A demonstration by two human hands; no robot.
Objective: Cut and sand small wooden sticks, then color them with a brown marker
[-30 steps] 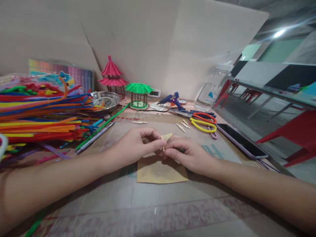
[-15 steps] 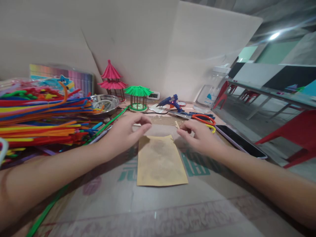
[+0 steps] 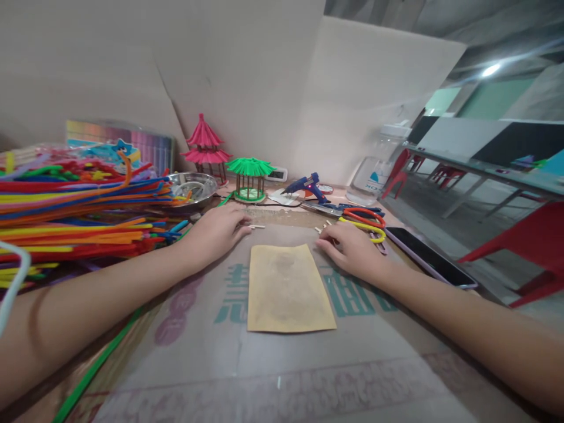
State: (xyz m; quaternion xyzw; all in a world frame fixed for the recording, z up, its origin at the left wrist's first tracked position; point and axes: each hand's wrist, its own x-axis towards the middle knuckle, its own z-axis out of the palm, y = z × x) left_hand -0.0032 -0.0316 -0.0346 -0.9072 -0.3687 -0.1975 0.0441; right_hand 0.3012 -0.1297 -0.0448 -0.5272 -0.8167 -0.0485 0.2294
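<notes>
A sheet of yellowish sandpaper, smudged dark in places, lies flat on the plastic-covered work surface between my hands. My left hand rests to its upper left, fingers loosely stretched and thumb apart. Just beyond those fingertips lies a short pale stick. To the sheet's upper right, my right hand is low on the surface with its fingers curled in. Small pale stick pieces show right beside its fingertips; whether the fingers grip one is hidden.
Bundled pipe cleaners heap at left, near a metal bowl. Behind stand a pink pagoda model and a green-roofed pavilion. A blue glue gun, scissors, phone and plastic bottle sit right.
My left hand has moved left and down, away from the sheet. My right hand has lowered to the surface, and the stick pieces by it now show at its fingertips. The view shifted slightly.
</notes>
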